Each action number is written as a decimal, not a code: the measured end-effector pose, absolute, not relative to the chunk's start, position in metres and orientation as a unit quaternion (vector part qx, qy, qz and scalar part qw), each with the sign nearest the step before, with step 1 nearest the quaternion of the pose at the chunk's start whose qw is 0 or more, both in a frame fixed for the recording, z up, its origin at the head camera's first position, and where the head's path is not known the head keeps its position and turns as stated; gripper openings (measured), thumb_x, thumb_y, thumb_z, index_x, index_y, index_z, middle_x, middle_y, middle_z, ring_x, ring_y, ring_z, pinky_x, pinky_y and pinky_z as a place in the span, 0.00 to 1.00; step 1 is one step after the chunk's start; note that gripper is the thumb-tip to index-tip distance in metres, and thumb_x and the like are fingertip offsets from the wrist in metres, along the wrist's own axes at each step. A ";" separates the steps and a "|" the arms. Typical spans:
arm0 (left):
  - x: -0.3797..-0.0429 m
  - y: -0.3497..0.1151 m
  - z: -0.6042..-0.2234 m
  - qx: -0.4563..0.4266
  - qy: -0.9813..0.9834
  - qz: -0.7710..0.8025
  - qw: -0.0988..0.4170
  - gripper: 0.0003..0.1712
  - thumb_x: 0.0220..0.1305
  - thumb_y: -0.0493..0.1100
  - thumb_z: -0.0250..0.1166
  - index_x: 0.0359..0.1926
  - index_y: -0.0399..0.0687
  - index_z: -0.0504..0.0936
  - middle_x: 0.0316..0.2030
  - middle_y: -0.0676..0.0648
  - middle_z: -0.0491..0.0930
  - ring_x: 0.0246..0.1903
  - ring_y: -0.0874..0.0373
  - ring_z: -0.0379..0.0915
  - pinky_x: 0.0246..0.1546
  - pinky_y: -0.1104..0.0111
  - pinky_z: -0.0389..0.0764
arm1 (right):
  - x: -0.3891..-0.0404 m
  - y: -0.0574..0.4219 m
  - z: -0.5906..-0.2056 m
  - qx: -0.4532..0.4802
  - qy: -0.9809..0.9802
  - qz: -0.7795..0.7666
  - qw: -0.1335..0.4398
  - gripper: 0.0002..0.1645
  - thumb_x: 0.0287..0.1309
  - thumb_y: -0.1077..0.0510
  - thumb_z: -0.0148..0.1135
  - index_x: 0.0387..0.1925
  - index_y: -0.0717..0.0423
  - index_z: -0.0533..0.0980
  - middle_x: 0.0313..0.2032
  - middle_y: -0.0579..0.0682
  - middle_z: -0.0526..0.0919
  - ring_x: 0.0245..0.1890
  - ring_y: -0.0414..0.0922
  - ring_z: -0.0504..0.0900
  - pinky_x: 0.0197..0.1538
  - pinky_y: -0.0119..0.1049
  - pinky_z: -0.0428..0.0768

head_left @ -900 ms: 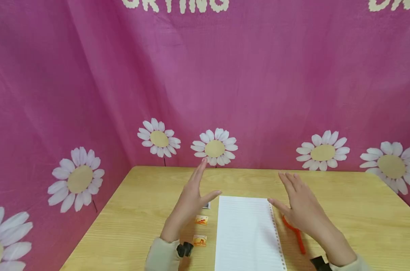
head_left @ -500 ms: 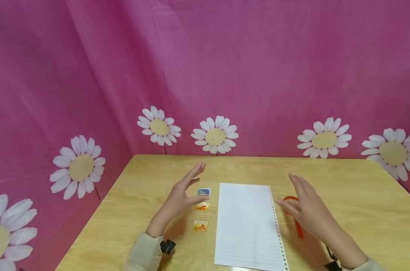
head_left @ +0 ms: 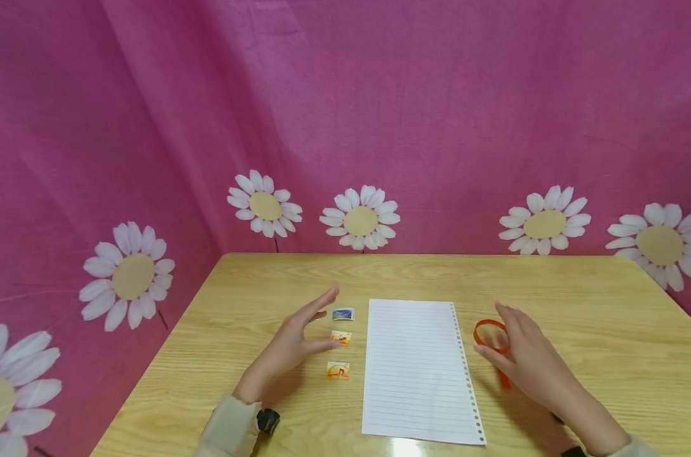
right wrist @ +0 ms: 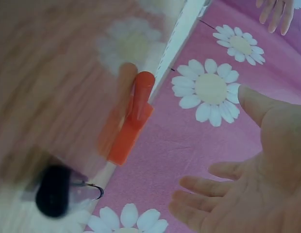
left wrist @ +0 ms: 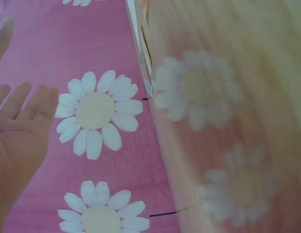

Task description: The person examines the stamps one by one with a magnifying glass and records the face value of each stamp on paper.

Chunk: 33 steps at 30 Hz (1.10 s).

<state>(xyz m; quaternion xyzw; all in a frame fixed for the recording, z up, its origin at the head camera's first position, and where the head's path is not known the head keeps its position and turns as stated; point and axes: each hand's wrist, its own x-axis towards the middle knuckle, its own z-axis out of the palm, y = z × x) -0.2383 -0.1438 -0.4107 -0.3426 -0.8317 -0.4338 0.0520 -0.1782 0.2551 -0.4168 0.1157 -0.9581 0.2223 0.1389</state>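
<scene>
My left hand (head_left: 288,346) is held over the left side of the table, fingers straight and thumb apart, holding nothing. Its thumb tip overlaps the middle of three small stamp-like pictures in the head view: a blue one (head_left: 343,314), a yellow-red one (head_left: 341,338) and an orange one (head_left: 337,370). A lined loose-leaf sheet (head_left: 419,371) lies between my hands, its punched holes along the right edge. On the right, a red magnifying glass (head_left: 492,322) lies flat, its handle partly hidden by my right hand (head_left: 533,362). That hand is also empty, fingers extended, palm showing in the right wrist view.
The light wood table (head_left: 254,285) runs back to a pink curtain (head_left: 436,127) printed with white daisies. A blurred black round thing (right wrist: 53,191) with a thin curved wire shows at lower left in the right wrist view.
Both hands have moved apart from over the sheet's sides, lower and outward. The head view has tilted down, so the blue picture and the magnifying glass ring now show more fully.
</scene>
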 end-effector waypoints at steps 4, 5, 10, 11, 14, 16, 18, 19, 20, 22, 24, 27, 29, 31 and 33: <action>-0.236 -0.146 -0.412 -0.335 -0.840 -0.426 0.039 0.50 0.55 0.40 0.73 0.75 0.53 0.57 0.74 0.48 0.60 0.70 0.50 0.62 0.65 0.57 0.70 | -0.178 0.256 -0.419 0.116 -0.958 0.219 0.147 0.53 0.54 0.46 0.71 0.68 0.70 0.56 0.62 0.73 0.65 0.63 0.69 0.62 0.60 0.69 0.65; -0.235 -0.147 -0.412 -0.330 -0.843 -0.424 0.033 0.49 0.55 0.41 0.73 0.75 0.54 0.58 0.74 0.49 0.60 0.70 0.49 0.63 0.65 0.56 0.70 | -0.177 0.255 -0.420 0.115 -0.958 0.218 0.144 0.53 0.54 0.46 0.71 0.68 0.71 0.56 0.62 0.73 0.65 0.63 0.69 0.62 0.60 0.69 0.65; -0.233 -0.150 -0.413 -0.316 -0.855 -0.410 0.009 0.46 0.56 0.44 0.72 0.74 0.59 0.61 0.72 0.50 0.63 0.68 0.46 0.66 0.63 0.53 0.72 | -0.176 0.253 -0.420 0.107 -0.963 0.216 0.121 0.53 0.56 0.43 0.69 0.68 0.73 0.55 0.63 0.74 0.64 0.63 0.70 0.62 0.60 0.70 0.65; -0.233 -0.150 -0.413 -0.317 -0.857 -0.406 0.007 0.46 0.56 0.44 0.72 0.73 0.58 0.61 0.72 0.50 0.63 0.67 0.46 0.66 0.63 0.53 0.72 | -0.176 0.253 -0.421 0.107 -0.962 0.217 0.125 0.53 0.56 0.43 0.69 0.67 0.73 0.56 0.62 0.74 0.65 0.62 0.70 0.62 0.60 0.69 0.65; -0.232 -0.152 -0.414 -0.312 -0.865 -0.393 -0.002 0.45 0.57 0.43 0.72 0.73 0.60 0.62 0.71 0.50 0.65 0.67 0.46 0.67 0.63 0.53 0.73 | -0.174 0.254 -0.424 0.110 -0.960 0.213 0.144 0.51 0.54 0.45 0.71 0.64 0.75 0.59 0.59 0.75 0.68 0.60 0.71 0.64 0.59 0.69 0.67; -0.232 -0.154 -0.416 -0.312 -0.870 -0.381 -0.005 0.44 0.57 0.43 0.72 0.72 0.60 0.63 0.70 0.50 0.67 0.66 0.47 0.68 0.62 0.53 0.73 | -0.173 0.255 -0.426 0.108 -0.960 0.209 0.153 0.50 0.53 0.45 0.72 0.62 0.77 0.60 0.57 0.76 0.69 0.57 0.72 0.66 0.58 0.68 0.67; -0.232 -0.156 -0.418 -0.319 -0.873 -0.368 -0.003 0.42 0.57 0.43 0.71 0.72 0.58 0.64 0.69 0.49 0.69 0.65 0.48 0.70 0.61 0.54 0.75 | -0.171 0.257 -0.427 0.098 -0.963 0.204 0.146 0.50 0.54 0.45 0.71 0.61 0.78 0.60 0.55 0.77 0.69 0.55 0.73 0.66 0.56 0.68 0.68; -0.232 -0.157 -0.418 -0.322 -0.874 -0.363 -0.004 0.41 0.58 0.43 0.71 0.71 0.57 0.66 0.68 0.49 0.70 0.64 0.48 0.71 0.60 0.54 0.75 | -0.169 0.258 -0.428 0.093 -0.965 0.202 0.142 0.50 0.54 0.44 0.70 0.61 0.79 0.60 0.54 0.78 0.70 0.54 0.73 0.66 0.55 0.68 0.69; -0.232 -0.157 -0.419 -0.326 -0.875 -0.357 -0.004 0.40 0.58 0.43 0.71 0.71 0.55 0.67 0.67 0.48 0.71 0.63 0.48 0.72 0.59 0.55 0.76 | -0.168 0.259 -0.428 0.088 -0.966 0.198 0.137 0.50 0.55 0.44 0.70 0.60 0.79 0.60 0.53 0.78 0.70 0.53 0.73 0.67 0.54 0.68 0.70; -0.232 -0.158 -0.420 -0.339 -0.876 -0.344 0.001 0.38 0.58 0.43 0.71 0.69 0.50 0.69 0.65 0.46 0.74 0.59 0.48 0.75 0.56 0.57 0.78 | -0.166 0.260 -0.428 0.081 -0.969 0.191 0.132 0.50 0.56 0.43 0.69 0.59 0.81 0.60 0.50 0.79 0.71 0.49 0.72 0.68 0.52 0.66 0.71; -0.233 -0.157 -0.420 -0.349 -0.874 -0.339 -0.004 0.35 0.58 0.43 0.71 0.67 0.48 0.72 0.62 0.46 0.77 0.57 0.49 0.77 0.54 0.60 0.80 | -0.166 0.260 -0.428 0.077 -0.971 0.184 0.131 0.50 0.55 0.43 0.69 0.57 0.82 0.61 0.47 0.79 0.72 0.47 0.71 0.69 0.51 0.64 0.72; -0.233 -0.156 -0.421 -0.364 -0.870 -0.332 -0.008 0.33 0.58 0.42 0.71 0.65 0.45 0.74 0.57 0.45 0.80 0.51 0.50 0.79 0.49 0.64 0.82 | -0.166 0.259 -0.429 0.073 -0.973 0.182 0.125 0.49 0.54 0.45 0.70 0.54 0.84 0.62 0.44 0.78 0.74 0.44 0.70 0.71 0.49 0.63 0.72; -0.233 -0.156 -0.421 -0.366 -0.871 -0.327 -0.016 0.32 0.58 0.43 0.71 0.64 0.45 0.75 0.54 0.45 0.81 0.47 0.51 0.79 0.47 0.67 0.82 | -0.166 0.258 -0.430 0.071 -0.973 0.182 0.122 0.47 0.54 0.45 0.71 0.52 0.85 0.63 0.41 0.76 0.75 0.42 0.68 0.72 0.48 0.61 0.72; -0.232 -0.156 -0.422 -0.365 -0.874 -0.320 -0.020 0.31 0.58 0.44 0.71 0.63 0.45 0.76 0.52 0.45 0.82 0.44 0.53 0.79 0.44 0.69 0.82 | -0.166 0.257 -0.431 0.073 -0.973 0.184 0.120 0.45 0.53 0.46 0.72 0.50 0.84 0.64 0.37 0.73 0.77 0.38 0.66 0.73 0.45 0.60 0.73; -0.232 -0.158 -0.424 -0.364 -0.876 -0.316 -0.023 0.30 0.58 0.44 0.71 0.62 0.44 0.77 0.49 0.45 0.82 0.42 0.54 0.79 0.43 0.71 0.81 | -0.166 0.256 -0.432 0.075 -0.974 0.181 0.118 0.43 0.53 0.46 0.72 0.48 0.83 0.66 0.34 0.70 0.78 0.35 0.63 0.75 0.42 0.58 0.74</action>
